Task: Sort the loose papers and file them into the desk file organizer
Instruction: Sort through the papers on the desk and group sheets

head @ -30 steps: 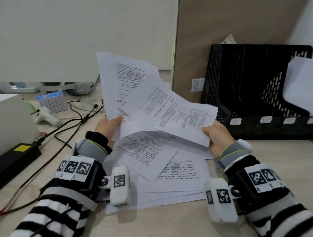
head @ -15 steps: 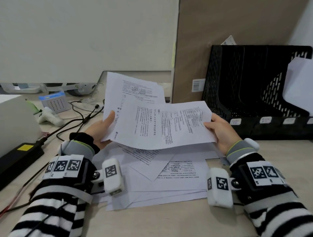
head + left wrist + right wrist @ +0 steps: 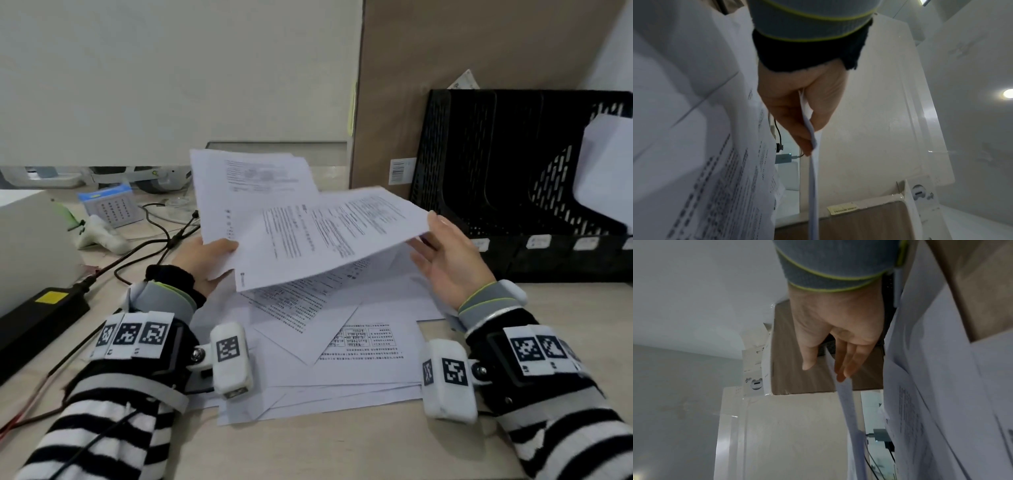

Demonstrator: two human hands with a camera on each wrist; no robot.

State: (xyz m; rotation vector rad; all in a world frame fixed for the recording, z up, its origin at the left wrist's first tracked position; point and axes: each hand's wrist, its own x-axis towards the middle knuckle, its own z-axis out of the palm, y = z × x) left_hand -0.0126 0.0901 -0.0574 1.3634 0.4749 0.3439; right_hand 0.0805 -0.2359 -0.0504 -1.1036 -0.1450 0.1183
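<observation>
Held sheets (image 3: pixel 329 236) now tip flatter, near level over the loose papers (image 3: pixel 359 353) (they stood more upright before). Right hand (image 3: pixel 445 260) eases its pinch, fingers straight under the edge; left hand (image 3: pixel 205 260) keeps its pinch.

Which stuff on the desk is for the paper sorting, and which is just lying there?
For the job:
- held sheets, in the left hand and right hand
- loose papers on the desk
- black file organizer

Just lying about:
- black power brick
- cables
- small blue calendar
</observation>
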